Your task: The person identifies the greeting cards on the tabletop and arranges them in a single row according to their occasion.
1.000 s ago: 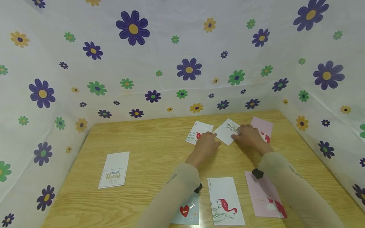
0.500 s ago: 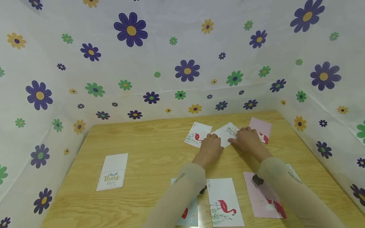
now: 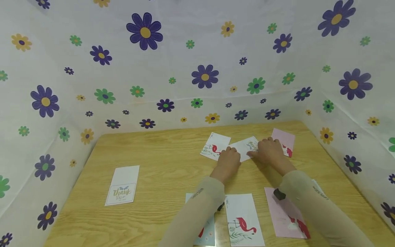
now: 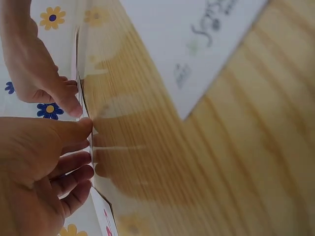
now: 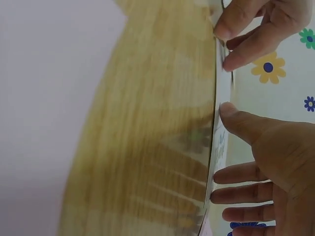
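A white "Thank you" card (image 3: 241, 147) lies slantwise on the wooden table near the back, between both hands. My left hand (image 3: 229, 162) touches its left end, with bent fingertips and thumb pressing down there. At the other end, my right hand (image 3: 272, 152) lays its thumb on the card. In the right wrist view, the fingers of the right hand (image 5: 275, 169) are fairly straight and spread, tips down at the card line. Left of this card is a white flamingo card (image 3: 213, 144); to its right, partly behind my right hand, lies a pink card (image 3: 284, 137).
Nearer me lie a larger flamingo card (image 3: 242, 206), a pink card (image 3: 282, 216) and a pale blue card (image 3: 207, 235) partly under my left sleeve. Another "Thank you" card (image 3: 121, 185) is at the left. A flowered white cloth (image 3: 172, 61) encloses the wooden table (image 3: 154, 171).
The white "Thank you" card has turned from a diamond-like slant to a flatter one and slid slightly toward me. My left hand has shifted right onto its left end; my right hand stays at the other.
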Tool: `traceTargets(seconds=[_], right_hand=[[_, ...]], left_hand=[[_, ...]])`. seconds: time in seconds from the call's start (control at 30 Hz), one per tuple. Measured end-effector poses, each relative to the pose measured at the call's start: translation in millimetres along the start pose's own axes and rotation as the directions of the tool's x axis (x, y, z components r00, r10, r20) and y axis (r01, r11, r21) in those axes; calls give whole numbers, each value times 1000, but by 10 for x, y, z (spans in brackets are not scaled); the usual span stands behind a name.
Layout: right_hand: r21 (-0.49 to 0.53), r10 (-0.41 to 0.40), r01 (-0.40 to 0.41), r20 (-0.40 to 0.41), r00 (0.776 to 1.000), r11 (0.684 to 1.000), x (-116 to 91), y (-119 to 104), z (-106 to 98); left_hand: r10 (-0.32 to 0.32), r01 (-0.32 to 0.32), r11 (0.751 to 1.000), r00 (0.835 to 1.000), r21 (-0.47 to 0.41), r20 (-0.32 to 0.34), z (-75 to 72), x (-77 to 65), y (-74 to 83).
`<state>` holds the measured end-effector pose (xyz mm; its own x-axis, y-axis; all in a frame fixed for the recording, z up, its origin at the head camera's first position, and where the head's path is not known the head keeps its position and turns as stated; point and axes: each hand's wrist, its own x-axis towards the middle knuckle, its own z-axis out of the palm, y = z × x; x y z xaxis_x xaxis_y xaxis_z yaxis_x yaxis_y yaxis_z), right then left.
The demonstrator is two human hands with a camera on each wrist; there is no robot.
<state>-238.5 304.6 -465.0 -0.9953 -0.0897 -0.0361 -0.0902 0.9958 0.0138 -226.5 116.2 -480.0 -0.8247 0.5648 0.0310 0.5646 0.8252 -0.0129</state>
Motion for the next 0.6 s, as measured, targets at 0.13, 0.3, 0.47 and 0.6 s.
traceTargets(seconds=[0.13,0.3,0.47,0.6], right_hand=[[45,-53,54,-33,998,998,52,19,-14],[112,-179,182,-31,983,977,167,72,-32],[134,-274,271,3,962,953,253,115,-49],[155,-306,298,37,951,942,297,124,-62]], left_hand=[[9,-9,1000,1000,9,-11,25,10,-7],[8,-8,1000,1000,13,-4,60,41,-12],[8,-8,1000,1000,18,9,75,58,-10],[4,-5,1000,1000,22,19,51,55,-5]])
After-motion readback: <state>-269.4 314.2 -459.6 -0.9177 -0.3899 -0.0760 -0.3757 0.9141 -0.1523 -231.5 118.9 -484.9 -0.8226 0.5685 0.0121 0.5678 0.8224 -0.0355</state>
